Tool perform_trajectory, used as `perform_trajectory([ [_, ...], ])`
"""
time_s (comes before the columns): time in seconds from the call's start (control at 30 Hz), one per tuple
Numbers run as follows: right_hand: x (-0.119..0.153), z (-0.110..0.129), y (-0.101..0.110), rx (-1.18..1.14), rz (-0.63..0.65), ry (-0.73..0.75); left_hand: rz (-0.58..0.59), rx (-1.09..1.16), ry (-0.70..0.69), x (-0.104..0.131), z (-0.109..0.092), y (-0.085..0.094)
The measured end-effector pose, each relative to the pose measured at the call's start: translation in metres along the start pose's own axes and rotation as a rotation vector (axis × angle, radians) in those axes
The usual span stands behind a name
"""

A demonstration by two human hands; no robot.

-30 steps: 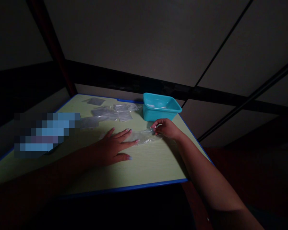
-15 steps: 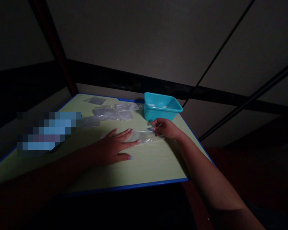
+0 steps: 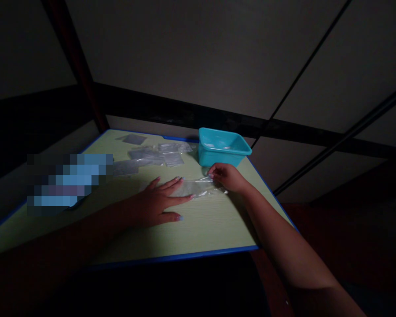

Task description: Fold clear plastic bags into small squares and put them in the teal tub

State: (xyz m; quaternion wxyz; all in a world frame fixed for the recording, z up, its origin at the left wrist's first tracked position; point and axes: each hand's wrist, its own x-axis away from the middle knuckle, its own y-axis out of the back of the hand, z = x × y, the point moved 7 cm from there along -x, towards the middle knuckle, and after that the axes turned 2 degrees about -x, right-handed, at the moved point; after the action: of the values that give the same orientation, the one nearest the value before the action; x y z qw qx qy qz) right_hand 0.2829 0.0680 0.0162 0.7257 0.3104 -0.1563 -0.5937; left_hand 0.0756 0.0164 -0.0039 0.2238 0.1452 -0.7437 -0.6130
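A clear plastic bag lies flat on the pale green table. My left hand rests over its left part with the fingers spread. At the bag's right end, my right hand pinches the upper edge of the plastic between thumb and fingers. Just behind my right hand stands a turquoise basin. Several flat clear packets are scattered farther back on the table, to the left of the basin.
A blurred-out blue object lies at the table's left side. Blue trim runs along the near table edge. Behind the table stands a dark panelled wall.
The upper edge of the bag is now pulled up slightly at my right fingertips. My left hand has stayed spread in the same place.
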Motion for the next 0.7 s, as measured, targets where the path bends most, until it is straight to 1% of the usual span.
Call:
perform_trajectory([
  [0.17, 0.001, -0.002, 0.002, 0.246, -0.054, -0.021, -0.016, 0.013, 0.001, -0.001, 0.0, 0.001],
  [0.3, 0.003, 0.003, 0.016, 0.399, -0.178, -0.051, -0.012, 0.019, 0.0, -0.001, -0.001, 0.001],
  [0.37, 0.008, 0.015, 0.022, 0.428, -0.222, -0.007, -0.01, 0.027, 0.009, 0.0, -0.001, 0.001],
  [0.43, 0.014, 0.032, 0.019, 0.396, -0.195, 0.109, -0.014, 0.031, 0.013, 0.0, -0.001, 0.0],
  [0.47, 0.018, 0.04, 0.014, 0.353, -0.125, 0.17, -0.018, 0.03, 0.011, 0.0, -0.001, 0.0],
  [0.5, 0.022, 0.046, 0.006, 0.32, -0.02, 0.206, -0.022, 0.03, 0.007, 0.0, -0.001, -0.001],
  [0.53, 0.027, 0.049, -0.005, 0.309, 0.115, 0.212, -0.026, 0.029, 0.004, 0.0, -0.001, -0.001],
  [0.6, 0.038, 0.05, -0.027, 0.309, 0.389, 0.175, -0.028, 0.027, 0.008, -0.001, 0.0, -0.002],
  [0.63, 0.043, 0.049, -0.035, 0.314, 0.489, 0.15, -0.03, 0.025, 0.012, -0.001, 0.001, -0.003],
  [0.67, 0.047, 0.048, -0.041, 0.324, 0.56, 0.125, -0.033, 0.023, 0.018, -0.001, 0.001, -0.003],
  [0.7, 0.049, 0.046, -0.045, 0.34, 0.599, 0.103, -0.036, 0.021, 0.021, -0.001, 0.002, -0.003],
])
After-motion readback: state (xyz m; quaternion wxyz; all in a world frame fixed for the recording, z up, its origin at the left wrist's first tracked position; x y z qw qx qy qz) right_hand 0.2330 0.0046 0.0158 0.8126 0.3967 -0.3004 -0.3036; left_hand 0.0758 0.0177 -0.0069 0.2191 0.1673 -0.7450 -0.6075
